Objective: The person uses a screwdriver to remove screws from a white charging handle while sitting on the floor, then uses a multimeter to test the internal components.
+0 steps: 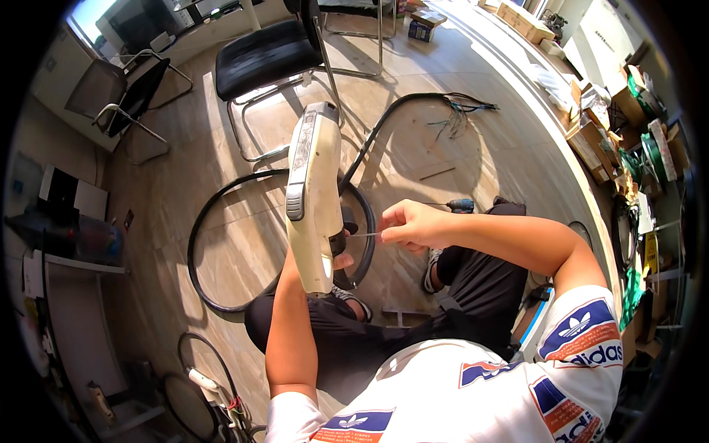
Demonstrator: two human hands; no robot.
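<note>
Head view: the long cream housing [314, 170] is held up in front of the seated person by the left hand [343, 261] — its grip lies mostly behind the shell, with only part of the fingers showing by the dark round fitting [338, 243] at the housing's right side. The right hand [406, 225] has its grip narrowed to a pinch on a thin rod [365, 235], which points left toward that fitting; whether its tip touches cannot be told. The left forearm rises from below toward the housing, while the right elbow is bent outward and that forearm runs nearly level. The housing itself blocks sight of the left palm. A black cable [193, 255] loops over the tiled floor [162, 236] and ends in loose coloured wires [456, 111]. A blue-and-black tool [461, 206] lies just beyond the right wrist — farther off stands a black chair [264, 60]. Cardboard boxes [588, 150] crowd the right side.
</note>
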